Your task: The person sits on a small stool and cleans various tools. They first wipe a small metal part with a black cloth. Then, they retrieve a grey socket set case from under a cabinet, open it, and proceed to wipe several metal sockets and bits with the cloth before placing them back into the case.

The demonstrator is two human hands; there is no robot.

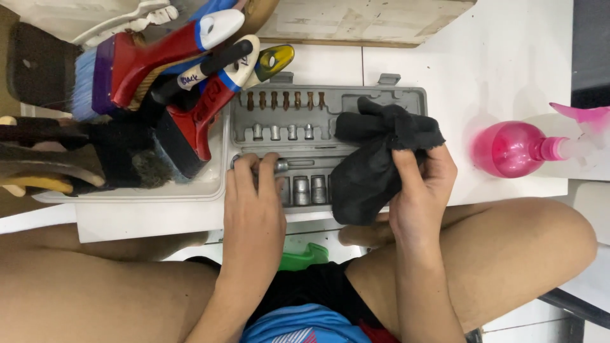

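Single head view, looking steeply down, close over lap and low white table (508,57).

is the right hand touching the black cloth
Touching. The head view shows the right hand with its fingers pinching a fold of the black cloth, which lies over the grey socket case.

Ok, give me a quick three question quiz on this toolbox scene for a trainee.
1. True or false: the right hand holds a black cloth.
2. What does the left hand touch?
A. pink spray bottle
B. metal tool in the grey socket case
C. a paintbrush
3. On which side of the case do the brushes lie?

Key: 1 true. 2 B. 3 The person's left.
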